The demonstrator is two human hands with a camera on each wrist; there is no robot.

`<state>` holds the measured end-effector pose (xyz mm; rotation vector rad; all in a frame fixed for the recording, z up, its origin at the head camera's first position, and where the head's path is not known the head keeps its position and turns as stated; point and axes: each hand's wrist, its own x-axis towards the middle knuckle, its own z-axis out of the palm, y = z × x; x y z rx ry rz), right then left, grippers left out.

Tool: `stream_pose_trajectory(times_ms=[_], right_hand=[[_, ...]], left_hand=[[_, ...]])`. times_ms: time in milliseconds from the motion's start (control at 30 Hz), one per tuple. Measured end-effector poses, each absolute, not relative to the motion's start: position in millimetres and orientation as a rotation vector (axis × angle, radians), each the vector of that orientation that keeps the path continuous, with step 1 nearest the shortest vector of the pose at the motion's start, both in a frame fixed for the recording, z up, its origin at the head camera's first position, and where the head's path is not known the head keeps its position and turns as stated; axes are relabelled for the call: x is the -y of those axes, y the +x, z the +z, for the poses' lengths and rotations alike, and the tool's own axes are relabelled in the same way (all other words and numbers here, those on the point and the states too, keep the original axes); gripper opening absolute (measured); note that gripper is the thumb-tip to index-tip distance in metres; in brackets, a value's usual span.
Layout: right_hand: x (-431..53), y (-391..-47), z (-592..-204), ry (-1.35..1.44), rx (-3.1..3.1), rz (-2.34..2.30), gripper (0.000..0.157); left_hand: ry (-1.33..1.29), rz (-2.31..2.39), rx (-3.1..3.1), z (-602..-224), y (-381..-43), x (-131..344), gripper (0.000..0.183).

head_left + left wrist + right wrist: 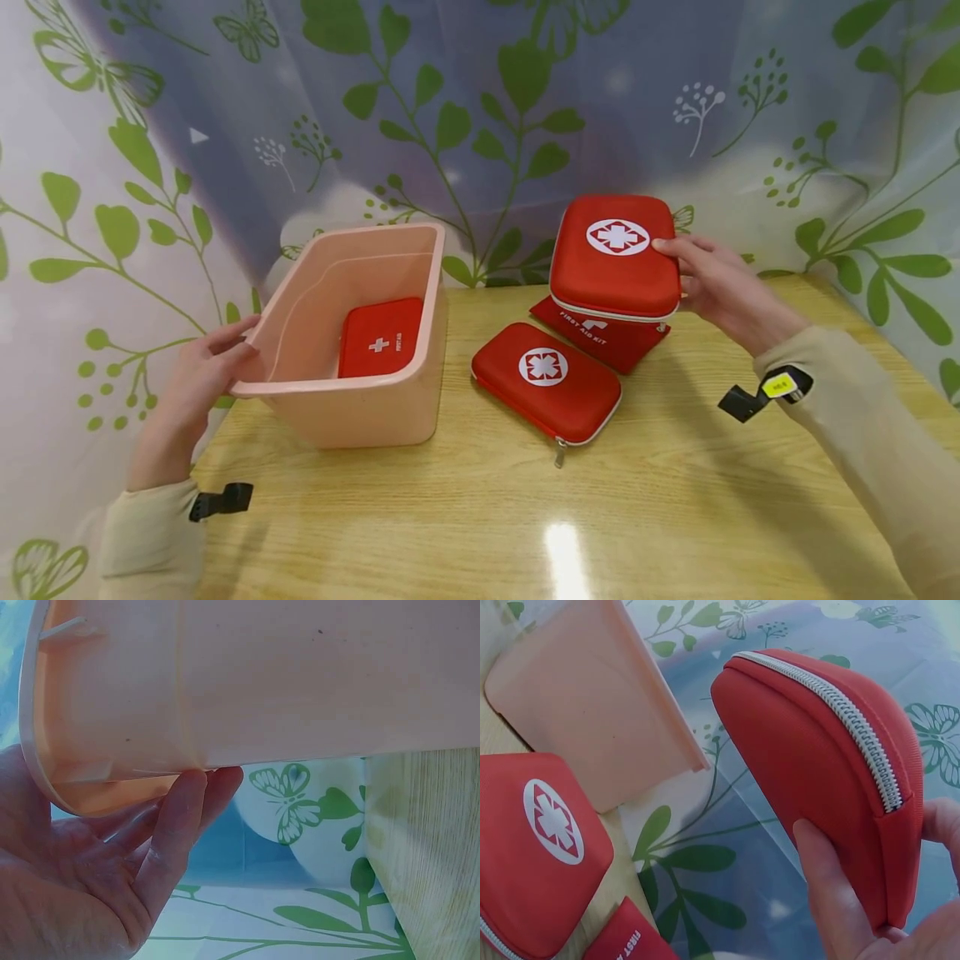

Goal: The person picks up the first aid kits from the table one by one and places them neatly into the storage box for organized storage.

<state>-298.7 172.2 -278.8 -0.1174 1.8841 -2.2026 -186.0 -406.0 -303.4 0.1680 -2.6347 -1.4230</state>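
My right hand point(716, 279) grips a red zippered first aid case point(615, 287) by its right side, thumb on top, holding it above the table. In the right wrist view the case point(817, 780) shows its white zipper. My left hand point(198, 379) holds the left rim of a pink plastic bin point(360, 412), with the fingers beneath the rim in the left wrist view. Inside the bin lies a red first aid pouch point(363, 325). A second red case point(517, 392) with a white cross emblem lies on the table. Behind it, a flat red pouch point(618, 354) is partly hidden by the raised case.
The wooden table point(465, 533) extends toward the front and right. A curtain point(480, 108) printed with leaves and butterflies hangs directly behind the bin and along both sides. A zipper pull point(560, 452) hangs off the lying case's near corner.
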Motion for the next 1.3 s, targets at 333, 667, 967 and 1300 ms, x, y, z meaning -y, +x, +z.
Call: stream_pose_trajectory(times_ms=[333,667,967,1300], right_hand=[[-157.9,-301.1,-270.4,-0.056,-1.898,-2.196,0.051],[-138.0,-302.3,-267.1,-0.088,-1.871,-2.201,0.058],[-120.3,-302.7,-265.1,-0.095,-1.832,-2.241,0.052],[-98.4,-305.1,-264.5,-0.081,-1.800,-2.260,0.059]], left_hand=[[0.183,-1.418,2.624,-302.5,-186.1,404.7,0.055],[0.188,-1.388,2.649,-302.3,-186.6,404.7,0.055],[0.177,-1.387,2.655,-300.8,-186.5,404.9,0.055],[0.184,-1.350,2.666,-302.4,-186.4,404.5,0.055]])
